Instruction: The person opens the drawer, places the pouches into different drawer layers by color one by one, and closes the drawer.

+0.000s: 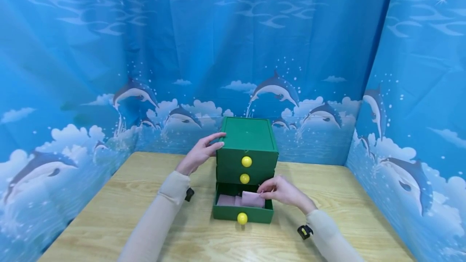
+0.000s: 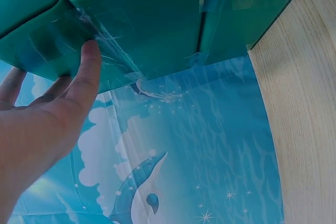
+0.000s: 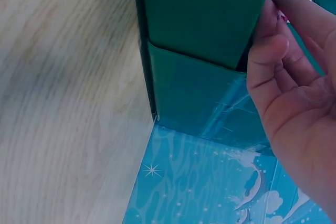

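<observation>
A green cabinet with three drawers and yellow ball knobs stands on the table. Its bottom drawer is pulled out, and other flat pink pieces lie in it. My left hand rests against the cabinet's upper left side, its thumb pressing the taped side wall in the left wrist view. At the drawer's right side, my right hand pinches the corner of a pink folded piece, which leans up above the others. In the right wrist view, the pinched corner is mostly hidden by the fingers.
The wooden table extends on both sides of the cabinet. Blue curtains printed with dolphins and clouds hang behind the table and along both sides. The two upper drawers, with yellow knobs, are closed.
</observation>
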A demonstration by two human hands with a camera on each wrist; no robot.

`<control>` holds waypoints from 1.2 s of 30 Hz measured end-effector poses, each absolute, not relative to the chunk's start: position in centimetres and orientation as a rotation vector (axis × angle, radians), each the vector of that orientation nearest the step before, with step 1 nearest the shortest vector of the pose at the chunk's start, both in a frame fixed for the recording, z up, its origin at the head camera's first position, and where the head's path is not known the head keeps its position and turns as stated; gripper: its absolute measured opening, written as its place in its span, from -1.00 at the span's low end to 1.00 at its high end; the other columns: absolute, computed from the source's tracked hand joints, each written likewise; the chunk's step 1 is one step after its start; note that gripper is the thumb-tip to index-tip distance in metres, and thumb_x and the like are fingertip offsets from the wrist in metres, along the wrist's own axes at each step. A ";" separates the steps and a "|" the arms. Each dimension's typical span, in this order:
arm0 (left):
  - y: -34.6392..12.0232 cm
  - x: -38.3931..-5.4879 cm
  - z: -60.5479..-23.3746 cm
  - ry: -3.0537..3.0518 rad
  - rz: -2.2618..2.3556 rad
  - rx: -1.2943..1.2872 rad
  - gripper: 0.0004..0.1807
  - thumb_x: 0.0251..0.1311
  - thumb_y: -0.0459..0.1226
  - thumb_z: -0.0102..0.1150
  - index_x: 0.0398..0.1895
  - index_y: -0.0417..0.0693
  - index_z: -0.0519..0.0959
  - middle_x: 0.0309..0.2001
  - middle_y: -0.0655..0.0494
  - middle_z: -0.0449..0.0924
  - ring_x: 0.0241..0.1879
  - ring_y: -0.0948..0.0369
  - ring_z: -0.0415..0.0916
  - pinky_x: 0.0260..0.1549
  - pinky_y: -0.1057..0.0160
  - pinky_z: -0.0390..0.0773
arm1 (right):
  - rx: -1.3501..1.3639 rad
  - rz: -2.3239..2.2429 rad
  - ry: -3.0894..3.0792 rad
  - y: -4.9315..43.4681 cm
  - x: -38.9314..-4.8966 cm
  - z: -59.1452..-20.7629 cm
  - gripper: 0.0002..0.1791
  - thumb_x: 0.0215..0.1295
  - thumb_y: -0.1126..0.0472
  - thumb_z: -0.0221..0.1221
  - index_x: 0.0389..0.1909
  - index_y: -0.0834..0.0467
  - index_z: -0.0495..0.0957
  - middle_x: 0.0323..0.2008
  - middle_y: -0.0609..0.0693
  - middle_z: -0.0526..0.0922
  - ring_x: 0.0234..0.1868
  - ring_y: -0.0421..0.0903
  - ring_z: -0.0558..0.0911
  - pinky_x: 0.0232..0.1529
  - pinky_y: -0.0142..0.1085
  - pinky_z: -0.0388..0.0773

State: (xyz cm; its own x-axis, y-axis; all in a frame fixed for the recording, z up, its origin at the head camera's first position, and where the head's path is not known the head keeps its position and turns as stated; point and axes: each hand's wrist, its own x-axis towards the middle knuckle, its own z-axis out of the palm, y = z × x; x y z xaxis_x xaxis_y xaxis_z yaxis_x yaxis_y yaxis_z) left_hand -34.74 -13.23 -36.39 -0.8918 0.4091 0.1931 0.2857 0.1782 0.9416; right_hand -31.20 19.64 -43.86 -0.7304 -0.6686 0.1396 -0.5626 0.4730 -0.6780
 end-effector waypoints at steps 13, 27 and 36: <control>-13.2 -34.8 -36.6 2.320 1.831 0.699 -0.44 0.44 0.03 -0.01 0.46 0.28 0.25 0.54 0.12 0.03 0.45 -0.02 0.14 0.31 -0.17 0.33 | -1.046 -1.050 2.621 19.5 -31.3 -44.3 -0.84 0.33 0.24 0.24 -0.14 0.14 0.72 -0.21 -0.05 0.76 -0.30 -0.32 0.65 -0.33 -0.41 0.61; -13.4 -35.0 -36.4 2.328 1.820 0.723 -0.42 0.43 0.05 0.00 0.47 0.25 0.24 0.53 0.12 0.04 0.43 -0.02 0.16 0.28 -0.17 0.35 | -0.972 -1.154 2.688 19.7 -30.9 -44.0 -0.80 0.31 0.25 0.25 -0.11 0.22 0.70 -0.24 0.05 0.76 -0.30 -0.14 0.70 -0.33 -0.40 0.64; -13.4 -34.8 -36.4 2.320 1.823 0.700 -0.43 0.43 0.04 0.01 0.47 0.26 0.25 0.54 0.13 0.03 0.45 -0.02 0.15 0.30 -0.16 0.34 | -0.994 -1.209 2.656 18.8 -29.9 -44.2 -0.75 0.35 0.12 0.24 -0.11 0.21 0.70 -0.23 0.02 0.77 -0.34 -0.18 0.70 -0.36 -0.40 0.63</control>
